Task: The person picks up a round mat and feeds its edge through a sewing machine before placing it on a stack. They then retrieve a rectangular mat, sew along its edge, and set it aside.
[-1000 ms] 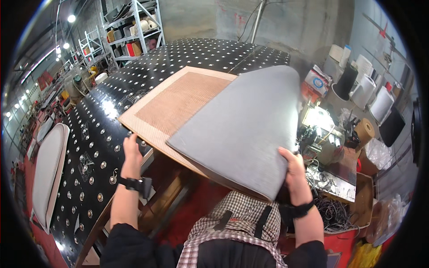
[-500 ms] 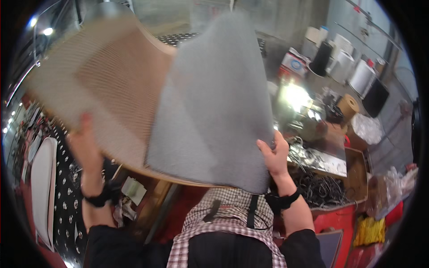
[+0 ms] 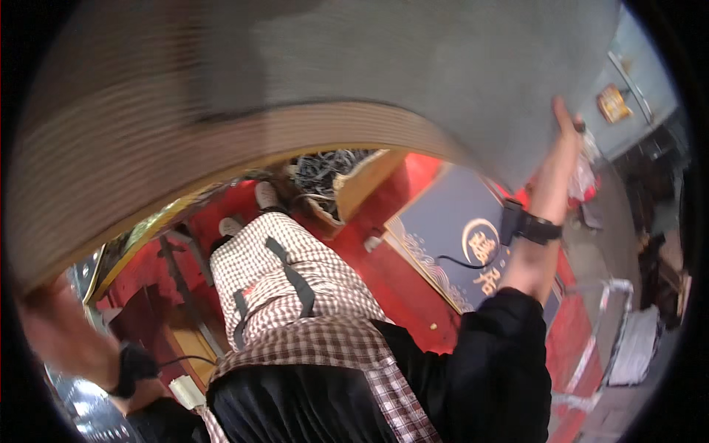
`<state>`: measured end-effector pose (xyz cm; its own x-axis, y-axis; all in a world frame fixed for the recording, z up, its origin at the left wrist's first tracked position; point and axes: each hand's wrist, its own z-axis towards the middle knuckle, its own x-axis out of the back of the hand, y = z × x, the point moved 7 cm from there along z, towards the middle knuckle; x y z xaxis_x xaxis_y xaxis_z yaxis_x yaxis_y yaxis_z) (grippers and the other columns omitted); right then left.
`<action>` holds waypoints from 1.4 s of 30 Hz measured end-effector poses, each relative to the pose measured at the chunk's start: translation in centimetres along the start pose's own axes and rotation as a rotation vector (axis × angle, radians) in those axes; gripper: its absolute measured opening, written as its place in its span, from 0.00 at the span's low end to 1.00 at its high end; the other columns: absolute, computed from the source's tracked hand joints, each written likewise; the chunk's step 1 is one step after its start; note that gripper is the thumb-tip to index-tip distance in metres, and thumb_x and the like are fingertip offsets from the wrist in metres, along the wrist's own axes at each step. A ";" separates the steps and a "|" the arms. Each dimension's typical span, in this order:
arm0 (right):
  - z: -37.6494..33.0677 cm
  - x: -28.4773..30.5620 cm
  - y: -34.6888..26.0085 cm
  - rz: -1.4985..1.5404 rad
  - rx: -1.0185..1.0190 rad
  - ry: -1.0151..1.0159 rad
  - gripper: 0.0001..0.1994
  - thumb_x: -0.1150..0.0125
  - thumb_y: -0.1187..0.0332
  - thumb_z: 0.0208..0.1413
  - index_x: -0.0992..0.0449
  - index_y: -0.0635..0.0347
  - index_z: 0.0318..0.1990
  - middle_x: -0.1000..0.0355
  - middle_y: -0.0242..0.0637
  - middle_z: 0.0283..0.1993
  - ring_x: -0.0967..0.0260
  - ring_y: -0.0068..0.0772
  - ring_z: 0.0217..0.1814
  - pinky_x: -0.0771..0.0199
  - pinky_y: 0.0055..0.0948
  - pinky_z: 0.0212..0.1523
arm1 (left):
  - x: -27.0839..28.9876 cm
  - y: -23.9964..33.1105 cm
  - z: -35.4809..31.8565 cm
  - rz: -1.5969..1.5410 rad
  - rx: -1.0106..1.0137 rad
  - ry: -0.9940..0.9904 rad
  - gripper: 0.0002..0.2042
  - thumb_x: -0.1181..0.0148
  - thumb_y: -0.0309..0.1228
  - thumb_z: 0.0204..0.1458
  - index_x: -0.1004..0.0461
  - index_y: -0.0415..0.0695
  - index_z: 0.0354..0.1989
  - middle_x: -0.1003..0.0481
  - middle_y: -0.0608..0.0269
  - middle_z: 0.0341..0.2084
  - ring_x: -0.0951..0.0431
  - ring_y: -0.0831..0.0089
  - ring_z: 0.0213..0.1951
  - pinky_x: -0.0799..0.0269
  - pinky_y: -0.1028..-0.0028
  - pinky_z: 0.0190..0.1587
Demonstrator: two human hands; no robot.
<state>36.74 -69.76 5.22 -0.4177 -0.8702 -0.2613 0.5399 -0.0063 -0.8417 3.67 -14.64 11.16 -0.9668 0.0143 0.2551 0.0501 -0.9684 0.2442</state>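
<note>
A wide brown ribbed sheet (image 3: 96,170) bends across the top and left of the view, held up in front of me. Over it lies a smooth grey sheet (image 3: 413,66), whose right part hangs past the brown edge. My left hand (image 3: 66,332), blurred, grips the brown sheet's lower left edge from beneath, with its fingers partly hidden. At the right, my right hand (image 3: 563,136) holds the grey sheet's edge, its thumb showing and the other fingers mostly hidden.
Below the sheets, a cardboard box (image 3: 354,188) of dark tangled strips stands on the red floor (image 3: 369,277). A dark printed panel (image 3: 443,221) lies beside it. At far right is a metal-framed rack or cart (image 3: 617,325). A table's metal leg (image 3: 192,258) stands at lower left.
My body and view have turned to the right, away from the workbench with its rolls and lamp. Both sheets have come along in my hands and now fill the upper view.
</note>
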 end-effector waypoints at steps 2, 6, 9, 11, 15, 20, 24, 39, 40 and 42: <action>1.2 11.5 -0.1 -0.189 -0.019 0.091 0.27 0.28 0.67 0.47 0.30 0.68 0.53 0.29 0.42 0.53 0.31 0.37 0.51 0.34 0.34 0.55 | -7.7 4.5 -2.3 -0.370 0.223 -0.328 0.19 0.48 0.26 0.59 0.34 0.35 0.59 0.28 0.46 0.51 0.27 0.58 0.52 0.30 0.64 0.56; -1.8 34.1 2.2 -0.638 -0.037 0.196 0.24 0.33 0.69 0.51 0.30 0.71 0.53 0.28 0.42 0.52 0.31 0.35 0.53 0.34 0.34 0.56 | -18.8 16.4 -14.6 -1.328 0.960 -1.371 0.17 0.43 0.32 0.60 0.30 0.31 0.53 0.23 0.57 0.46 0.22 0.67 0.47 0.26 0.67 0.49; -7.9 46.4 7.5 -1.013 -0.214 0.064 0.18 0.35 0.67 0.54 0.28 0.67 0.50 0.25 0.45 0.47 0.27 0.37 0.47 0.30 0.35 0.50 | -20.1 19.7 -21.3 -1.160 0.609 -2.253 0.19 0.53 0.31 0.66 0.34 0.31 0.59 0.24 0.50 0.49 0.24 0.68 0.53 0.28 0.71 0.55; -13.5 51.9 12.0 -1.543 -0.330 0.037 0.18 0.36 0.64 0.53 0.27 0.65 0.48 0.25 0.52 0.46 0.26 0.48 0.46 0.29 0.43 0.49 | -19.4 17.9 -23.5 -1.063 0.537 -2.483 0.18 0.53 0.31 0.65 0.33 0.32 0.59 0.24 0.49 0.49 0.23 0.67 0.51 0.28 0.71 0.55; -21.4 51.3 25.2 -1.616 -0.532 0.114 0.16 0.39 0.62 0.54 0.25 0.65 0.44 0.24 0.55 0.40 0.27 0.59 0.44 0.29 0.48 0.46 | -20.8 12.6 -22.4 -1.000 0.623 -2.145 0.18 0.51 0.27 0.63 0.33 0.31 0.59 0.23 0.49 0.47 0.22 0.66 0.49 0.27 0.70 0.54; -35.6 34.6 45.1 -1.066 -1.183 -0.490 0.15 0.46 0.68 0.52 0.24 0.71 0.43 0.26 0.43 0.29 0.25 0.37 0.31 0.24 0.39 0.27 | -21.5 7.9 -19.8 -0.982 0.770 -1.696 0.19 0.50 0.30 0.63 0.34 0.35 0.61 0.21 0.52 0.44 0.22 0.70 0.46 0.27 0.71 0.52; -42.1 36.5 45.8 -1.070 -1.367 -0.423 0.21 0.49 0.71 0.46 0.25 0.65 0.50 0.25 0.56 0.42 0.24 0.55 0.38 0.22 0.46 0.36 | -18.6 2.2 -19.1 -0.795 0.949 -1.423 0.19 0.52 0.31 0.64 0.35 0.36 0.61 0.22 0.55 0.44 0.21 0.71 0.45 0.26 0.74 0.50; -41.5 61.1 41.7 -1.309 -1.250 0.239 0.21 0.50 0.72 0.50 0.27 0.78 0.51 0.32 0.59 0.59 0.29 0.63 0.53 0.30 0.46 0.53 | -11.1 -11.5 -24.1 -0.723 1.251 -0.840 0.21 0.49 0.34 0.63 0.37 0.45 0.64 0.23 0.62 0.49 0.21 0.81 0.44 0.23 0.82 0.42; -40.1 60.8 41.9 -1.421 -1.172 0.121 0.19 0.49 0.72 0.50 0.27 0.78 0.47 0.28 0.60 0.53 0.29 0.61 0.53 0.30 0.45 0.52 | -10.6 -11.9 -24.0 -0.712 1.257 -0.819 0.21 0.49 0.34 0.63 0.37 0.45 0.64 0.23 0.62 0.49 0.21 0.81 0.44 0.23 0.82 0.42; -38.0 60.1 43.0 -1.401 -1.117 -0.011 0.18 0.49 0.73 0.50 0.26 0.78 0.46 0.27 0.61 0.50 0.29 0.60 0.54 0.31 0.45 0.52 | -9.6 -12.3 -23.7 -0.702 1.254 -0.801 0.21 0.49 0.34 0.64 0.37 0.45 0.64 0.24 0.62 0.50 0.22 0.80 0.46 0.23 0.81 0.43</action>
<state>7.06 -103.61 -64.66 -0.0770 -0.5124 0.8553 -0.8793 -0.3695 -0.3006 6.36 -8.75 -16.46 -0.5387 0.8399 0.0663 0.2296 0.0706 0.9707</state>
